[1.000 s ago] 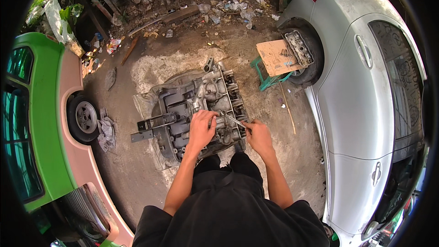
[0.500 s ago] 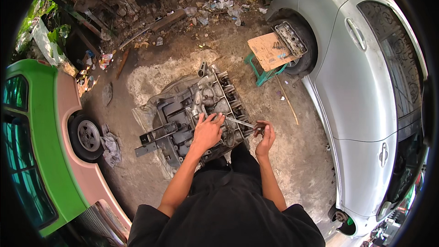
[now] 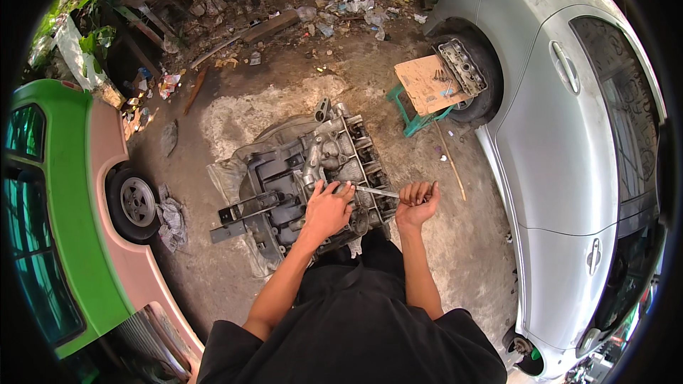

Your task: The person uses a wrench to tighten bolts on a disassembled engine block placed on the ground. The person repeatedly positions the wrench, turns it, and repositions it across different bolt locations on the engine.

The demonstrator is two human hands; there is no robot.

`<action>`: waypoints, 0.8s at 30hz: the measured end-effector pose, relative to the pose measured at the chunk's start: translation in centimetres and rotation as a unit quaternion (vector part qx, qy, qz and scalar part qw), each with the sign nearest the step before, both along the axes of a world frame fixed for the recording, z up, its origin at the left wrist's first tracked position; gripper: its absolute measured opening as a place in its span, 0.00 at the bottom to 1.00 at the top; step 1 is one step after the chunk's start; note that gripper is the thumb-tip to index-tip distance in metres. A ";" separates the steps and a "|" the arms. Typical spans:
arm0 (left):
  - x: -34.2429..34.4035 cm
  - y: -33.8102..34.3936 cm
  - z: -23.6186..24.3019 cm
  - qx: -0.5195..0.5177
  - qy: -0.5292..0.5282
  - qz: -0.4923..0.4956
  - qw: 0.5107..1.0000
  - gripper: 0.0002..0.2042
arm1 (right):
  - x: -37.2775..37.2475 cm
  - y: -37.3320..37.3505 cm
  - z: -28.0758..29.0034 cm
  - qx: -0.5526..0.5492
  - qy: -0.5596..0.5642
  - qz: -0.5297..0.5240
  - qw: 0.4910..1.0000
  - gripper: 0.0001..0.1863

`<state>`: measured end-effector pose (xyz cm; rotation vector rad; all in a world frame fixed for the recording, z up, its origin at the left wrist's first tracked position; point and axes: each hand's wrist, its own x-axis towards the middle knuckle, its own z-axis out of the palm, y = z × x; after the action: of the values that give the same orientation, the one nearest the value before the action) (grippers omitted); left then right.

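Observation:
A greasy metal engine block (image 3: 331,153) lies on the ground in front of me. Across its right side runs a slim silver wrench (image 3: 377,191). My right hand (image 3: 418,204) is closed, its fingers curled round the outer end of the wrench. At the tool's inner end, my left hand (image 3: 329,210) rests over the engine with fingers stretched and apart, the fingertips by the wrench head. That hand hides the part under it, so what the wrench sits on does not show. A dark bracket (image 3: 245,210) sticks out from the engine's left side.
A green stool (image 3: 409,122) carries a board (image 3: 421,82) and a metal engine part (image 3: 462,67). A silver car (image 3: 548,149) stands on the right, a green and pink vehicle (image 3: 107,256) on the left. Litter (image 3: 356,8) and a wooden plank (image 3: 270,26) lie at the back.
My right hand's fingers, looser half a second ago, have closed round the wrench end, and the hand has shifted slightly right. The whole view has shifted a little.

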<state>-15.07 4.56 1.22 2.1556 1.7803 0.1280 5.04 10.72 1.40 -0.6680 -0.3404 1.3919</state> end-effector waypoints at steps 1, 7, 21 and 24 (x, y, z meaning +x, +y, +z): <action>0.0 0.0 0.1 -0.001 -0.001 0.001 1.000 0.24 | -0.1 0.2 0.0 0.006 -0.017 0.004 1.000 0.31; 0.1 0.0 0.1 0.025 -0.011 0.001 1.000 0.23 | -0.2 1.0 0.3 -0.039 -0.056 0.002 0.998 0.30; 0.4 -0.3 -0.1 0.027 -0.013 0.005 1.000 0.22 | 0.4 1.3 0.2 -0.058 -0.100 0.021 0.993 0.29; 0.4 -0.5 0.0 0.042 -0.013 0.012 0.999 0.22 | 0.4 0.9 0.0 -0.055 -0.084 0.013 0.995 0.29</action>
<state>-14.64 4.05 1.17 2.1806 1.8166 0.2405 5.40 11.61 1.39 -0.8766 -0.4095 1.3904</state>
